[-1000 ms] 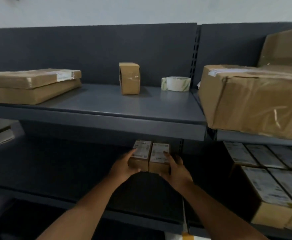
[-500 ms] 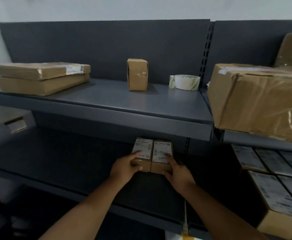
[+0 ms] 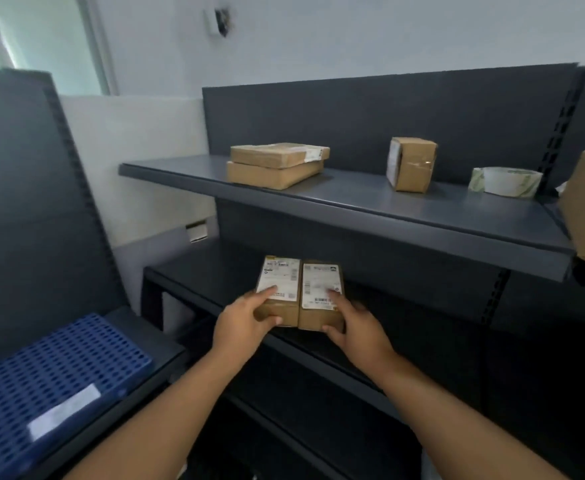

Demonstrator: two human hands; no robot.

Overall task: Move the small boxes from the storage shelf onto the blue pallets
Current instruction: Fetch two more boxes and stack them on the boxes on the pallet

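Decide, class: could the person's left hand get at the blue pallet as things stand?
Probably not yet: the left hand and right hand together clamp two small boxes. The blue pallet lies unobstructed, lower left.

A single head-worn wide-angle camera looks forward and slightly down, close to the storage shelf (image 3: 370, 206). A blue pallet (image 3: 52, 375) sits at lower left.

Both arms extended forward — left hand (image 3: 244, 322), right hand (image 3: 356, 329) facing inward, fingers curled, clamping.
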